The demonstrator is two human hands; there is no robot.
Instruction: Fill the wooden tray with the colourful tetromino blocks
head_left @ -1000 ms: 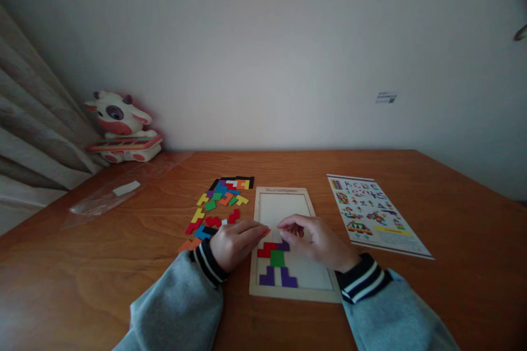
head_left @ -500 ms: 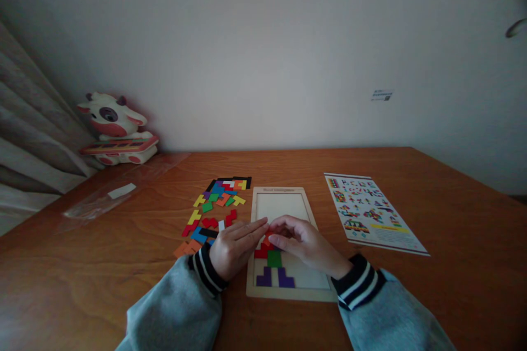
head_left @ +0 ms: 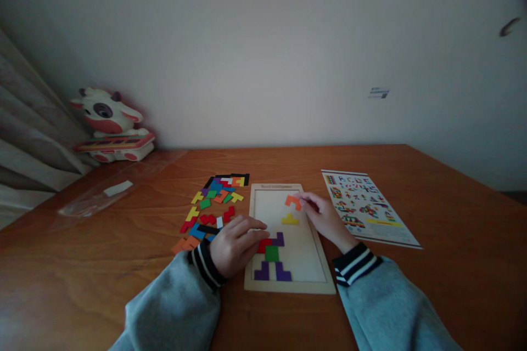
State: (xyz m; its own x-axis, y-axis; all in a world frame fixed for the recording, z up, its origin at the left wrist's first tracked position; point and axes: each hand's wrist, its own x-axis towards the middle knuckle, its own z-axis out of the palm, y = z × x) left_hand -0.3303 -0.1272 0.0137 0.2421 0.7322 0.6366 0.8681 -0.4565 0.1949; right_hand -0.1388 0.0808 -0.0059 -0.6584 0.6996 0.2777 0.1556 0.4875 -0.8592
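Observation:
A wooden puzzle tray lies in front of me. Inside it, two purple pieces lie near the bottom, below a green square. A red piece and another purple piece lie just above the green one. My left hand rests over the tray's left edge, fingers stretched out and covering part of the red piece. At the tray's upper right, my right hand pinches an orange puzzle piece between thumb and fingers. Below it lies a yellow piece.
Several loose coloured pieces are spread left of the tray. A printed pattern sheet lies to the right. Clear plastic wrapping and a cow-shaped toy keyboard are at the far left, by a curtain.
My right hand has moved up and right, away from my left hand, and now pinches the orange piece. The yellow piece and upper purple piece have come into sight. My left hand stays near its place.

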